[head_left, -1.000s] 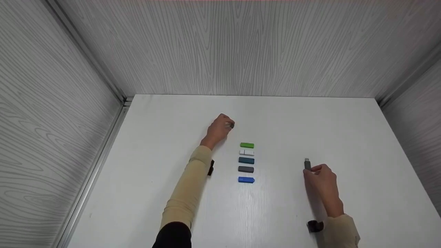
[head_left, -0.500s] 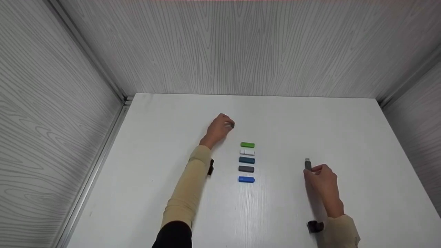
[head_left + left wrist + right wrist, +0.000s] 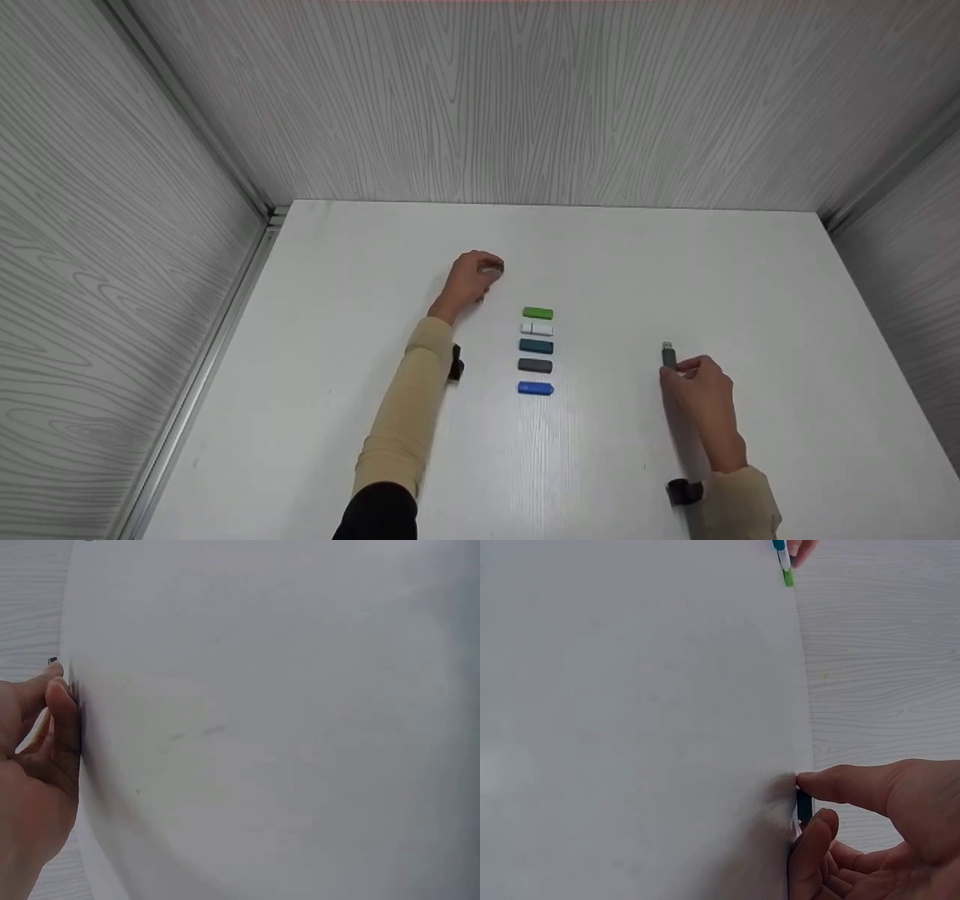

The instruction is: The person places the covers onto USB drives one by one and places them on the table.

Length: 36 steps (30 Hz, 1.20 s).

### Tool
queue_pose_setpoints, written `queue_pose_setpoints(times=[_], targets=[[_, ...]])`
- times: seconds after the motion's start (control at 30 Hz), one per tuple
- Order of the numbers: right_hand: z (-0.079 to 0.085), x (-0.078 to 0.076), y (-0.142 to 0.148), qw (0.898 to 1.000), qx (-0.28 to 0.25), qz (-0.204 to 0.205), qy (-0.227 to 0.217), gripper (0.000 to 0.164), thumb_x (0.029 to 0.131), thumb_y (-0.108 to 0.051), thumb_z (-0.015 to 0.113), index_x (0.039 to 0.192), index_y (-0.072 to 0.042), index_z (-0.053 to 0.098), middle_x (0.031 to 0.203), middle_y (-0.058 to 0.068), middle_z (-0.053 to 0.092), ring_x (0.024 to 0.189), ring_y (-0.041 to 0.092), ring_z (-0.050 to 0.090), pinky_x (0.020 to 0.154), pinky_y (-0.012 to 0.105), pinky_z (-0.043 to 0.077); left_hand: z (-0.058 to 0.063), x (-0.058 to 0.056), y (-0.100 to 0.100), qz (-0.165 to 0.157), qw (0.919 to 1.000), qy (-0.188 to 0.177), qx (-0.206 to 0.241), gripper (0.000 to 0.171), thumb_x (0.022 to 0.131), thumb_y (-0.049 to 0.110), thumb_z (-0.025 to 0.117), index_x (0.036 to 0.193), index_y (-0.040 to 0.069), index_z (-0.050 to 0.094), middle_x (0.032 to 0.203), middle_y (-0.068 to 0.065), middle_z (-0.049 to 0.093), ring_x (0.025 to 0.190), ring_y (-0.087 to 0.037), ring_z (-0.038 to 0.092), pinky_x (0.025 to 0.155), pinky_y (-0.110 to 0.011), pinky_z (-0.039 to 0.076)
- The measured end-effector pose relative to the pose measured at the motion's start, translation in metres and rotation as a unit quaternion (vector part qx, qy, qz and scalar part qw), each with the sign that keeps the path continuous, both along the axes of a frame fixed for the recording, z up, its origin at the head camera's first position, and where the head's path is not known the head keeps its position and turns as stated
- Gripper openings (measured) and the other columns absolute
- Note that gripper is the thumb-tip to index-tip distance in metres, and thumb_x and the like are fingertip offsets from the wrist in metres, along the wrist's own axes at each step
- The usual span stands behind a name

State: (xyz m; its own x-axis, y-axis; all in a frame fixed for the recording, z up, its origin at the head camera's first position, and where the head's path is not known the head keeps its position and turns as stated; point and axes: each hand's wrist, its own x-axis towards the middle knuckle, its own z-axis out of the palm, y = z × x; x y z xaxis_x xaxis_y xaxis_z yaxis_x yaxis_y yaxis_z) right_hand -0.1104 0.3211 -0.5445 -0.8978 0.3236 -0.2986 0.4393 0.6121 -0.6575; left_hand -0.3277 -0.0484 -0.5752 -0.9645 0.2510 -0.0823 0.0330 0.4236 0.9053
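Note:
In the head view my right hand (image 3: 705, 401) pinches a dark grey USB stick (image 3: 669, 355) between thumb and fingers, its metal plug pointing away toward the back wall. The right wrist view shows the stick's dark body (image 3: 805, 805) between the thumb and fingertips, low at the white tabletop. Farther back and to the left, my left hand (image 3: 465, 283) pinches a small dark piece (image 3: 500, 268) with thumb and forefinger; most of it is hidden by the fingers. In the left wrist view only a dark end (image 3: 52, 660) shows past the fingertips.
Between the hands several USB sticks lie in a column: green (image 3: 538, 313), white (image 3: 537, 328), teal (image 3: 536, 346), dark grey (image 3: 535, 365) and blue (image 3: 535, 388). The white tabletop (image 3: 600, 465) meets wood-grain panels (image 3: 525, 105) at the back and sides.
My left hand has shifted slightly left with the small dark piece between its fingers. My right hand holds the USB stick in the same place, and the column of sticks is unmoved.

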Motion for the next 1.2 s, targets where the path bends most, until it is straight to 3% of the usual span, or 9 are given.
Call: queue_pose_setpoints(times=[0.1, 0.23, 0.4, 0.7, 0.8, 0.9, 1.0, 1.2], targets=[[-0.001, 0.0, -0.001, 1.0, 0.0, -0.001, -0.002, 0.051, 0.1, -0.033, 0.063, 0.131, 0.008, 0.057, 0.113, 0.024, 0.066, 0.094, 0.029, 0.065, 0.068, 0.028, 0.049, -0.001, -0.001, -0.004, 0.001, 0.999, -0.016, 0.042, 0.027, 0.106, 0.011, 0.063, 0.131, 0.006, 0.069, 0.118, -0.012, 0.072, 0.065, -0.013, 0.057, 0.053, -0.025, 0.048], [-0.002, 0.0, -0.001, 1.0, 0.002, -0.002, -0.005, 0.051, 0.101, -0.032, 0.062, 0.132, 0.008, 0.057, 0.114, 0.025, 0.066, 0.094, 0.029, 0.065, 0.067, 0.028, 0.049, -0.002, -0.001, -0.006, 0.003, 0.9978, -0.021, 0.063, 0.027, 0.106, 0.009, 0.062, 0.132, 0.004, 0.067, 0.118, -0.014, 0.071, 0.064, -0.013, 0.058, 0.051, -0.024, 0.048], [-0.003, 0.0, 0.0, 1.0, -0.01, -0.005, -0.006, 0.052, 0.1, -0.029, 0.061, 0.135, 0.009, 0.055, 0.116, 0.025, 0.067, 0.087, 0.025, 0.066, 0.065, 0.028, 0.051, -0.003, 0.0, -0.007, 0.018, 0.997, -0.031, 0.069, 0.026, 0.105, 0.009, 0.063, 0.131, 0.005, 0.067, 0.116, -0.011, 0.071, 0.064, -0.013, 0.058, 0.052, -0.024, 0.049], [-0.002, 0.003, 0.0, 0.999, -0.015, -0.019, 0.03, 0.045, 0.099, -0.023, 0.061, 0.131, 0.007, 0.058, 0.103, 0.018, 0.072, 0.068, 0.014, 0.063, 0.06, 0.027, 0.051, -0.003, 0.001, -0.01, 0.02, 0.9968, -0.023, 0.074, 0.023, 0.104, 0.015, 0.065, 0.124, 0.004, 0.07, 0.087, -0.01, 0.068, 0.057, -0.012, 0.056, 0.052, -0.024, 0.05], [-0.003, 0.003, -0.001, 0.999, -0.019, -0.026, 0.042, 0.043, 0.099, -0.022, 0.062, 0.13, 0.007, 0.059, 0.103, 0.018, 0.072, 0.067, 0.012, 0.064, 0.059, 0.025, 0.052, -0.003, 0.002, -0.011, 0.024, 0.9966, -0.015, 0.077, 0.025, 0.103, 0.018, 0.066, 0.123, 0.004, 0.072, 0.085, -0.007, 0.067, 0.054, -0.012, 0.055, 0.05, -0.024, 0.049], [-0.002, 0.004, -0.002, 0.998, -0.029, -0.03, 0.053, 0.043, 0.099, -0.021, 0.063, 0.131, 0.007, 0.058, 0.112, 0.022, 0.071, 0.069, 0.011, 0.066, 0.06, 0.024, 0.053, -0.004, 0.002, -0.012, 0.015, 0.997, -0.005, 0.075, 0.032, 0.104, 0.02, 0.064, 0.133, 0.007, 0.071, 0.088, -0.001, 0.066, 0.054, -0.01, 0.054, 0.05, -0.024, 0.047], [-0.001, 0.004, -0.003, 0.997, -0.037, -0.033, 0.062, 0.041, 0.099, -0.019, 0.064, 0.13, 0.007, 0.058, 0.118, 0.026, 0.07, 0.072, 0.011, 0.068, 0.06, 0.022, 0.055, -0.004, 0.002, -0.012, 0.001, 0.9968, 0.003, 0.08, 0.037, 0.106, 0.019, 0.06, 0.142, 0.011, 0.068, 0.08, -0.001, 0.063, 0.053, -0.011, 0.051, 0.049, -0.024, 0.046], [-0.002, 0.003, -0.004, 0.997, -0.036, -0.032, 0.065, 0.036, 0.097, -0.014, 0.065, 0.126, 0.007, 0.06, 0.114, 0.026, 0.073, 0.072, 0.01, 0.068, 0.06, 0.021, 0.055, -0.004, 0.002, -0.012, -0.003, 0.9957, -0.007, 0.092, 0.031, 0.109, 0.017, 0.055, 0.135, 0.009, 0.072, 0.065, -0.004, 0.058, 0.053, -0.013, 0.051, 0.051, -0.025, 0.047]])
